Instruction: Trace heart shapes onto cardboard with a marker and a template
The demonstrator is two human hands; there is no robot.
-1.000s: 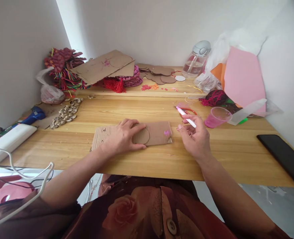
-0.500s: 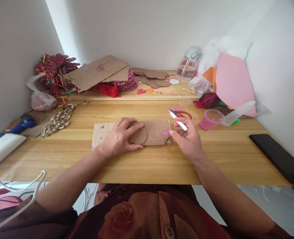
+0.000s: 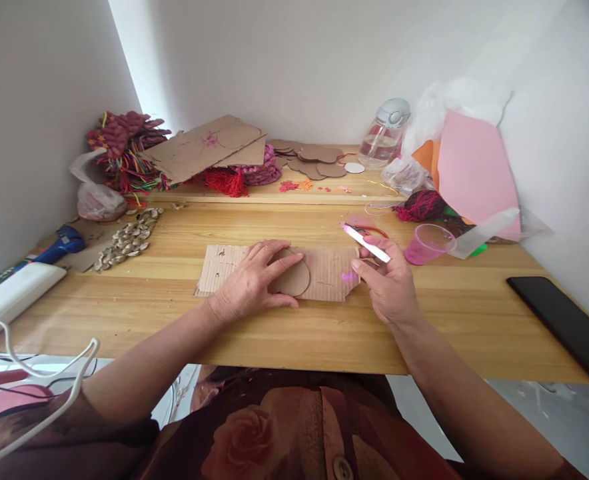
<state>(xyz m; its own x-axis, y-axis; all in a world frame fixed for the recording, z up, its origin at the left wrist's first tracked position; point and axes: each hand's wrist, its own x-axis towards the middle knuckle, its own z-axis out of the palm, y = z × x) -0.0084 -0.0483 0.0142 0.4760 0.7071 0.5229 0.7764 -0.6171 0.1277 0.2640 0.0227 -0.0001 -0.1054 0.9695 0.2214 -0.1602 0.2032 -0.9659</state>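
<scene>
A strip of corrugated cardboard [image 3: 327,280] lies on the wooden table in front of me, with a purple mark near its right end. On it rests a round cardboard disc [image 3: 298,277], partly covered by my left hand [image 3: 260,275]. That hand presses the disc down with spread fingers, its thumb by the strip's near edge. My right hand [image 3: 392,283] grips a white marker [image 3: 372,245] with a pink tip pointing up and left. The right thumb touches the strip's right edge; whether fingers reach beneath it is hidden.
Orange-handled pliers or scissors [image 3: 374,231] lie behind the marker. Right of them stand a pink plastic cup [image 3: 428,245] and a black phone [image 3: 557,320]. Shell pieces [image 3: 127,241] lie at left. Cardboard discs [image 3: 319,155] and a water bottle [image 3: 382,137] sit on the back ledge.
The cardboard strip and disc have shifted slightly right along with both hands. The marker tilts a little flatter in my right hand. The camera view has also moved slightly.
</scene>
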